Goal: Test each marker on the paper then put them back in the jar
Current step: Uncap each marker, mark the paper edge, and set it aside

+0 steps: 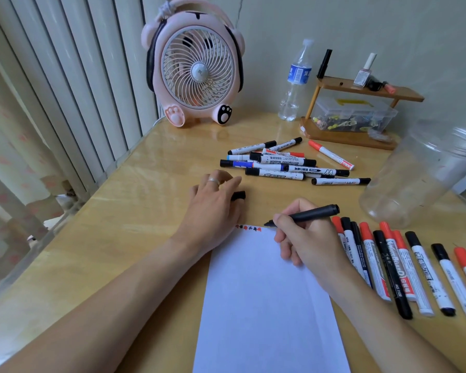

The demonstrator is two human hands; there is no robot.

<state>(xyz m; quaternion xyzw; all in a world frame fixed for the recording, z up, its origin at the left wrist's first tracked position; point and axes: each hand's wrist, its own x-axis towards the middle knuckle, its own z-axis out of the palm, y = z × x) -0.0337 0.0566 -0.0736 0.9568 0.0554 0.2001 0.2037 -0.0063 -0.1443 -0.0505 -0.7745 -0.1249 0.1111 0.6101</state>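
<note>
A: How is the test stroke best done here?

B: Keeping the slim black uncapped marker (306, 214) tilted low, its tip is hovering at the white paper sheet's (267, 292) 12 o'clock edge, beside small red and black marks (248, 227); a short light stroke should do.

A: And the hands?

B: The right hand (307, 238) is gripping the barrel with curled fingers. The left hand (213, 205) is lying at 10 o'clock of the sheet, pinching what looks like the black cap (238, 195). The clear plastic jar (420, 173) is lying tipped at 2 o'clock.
</note>
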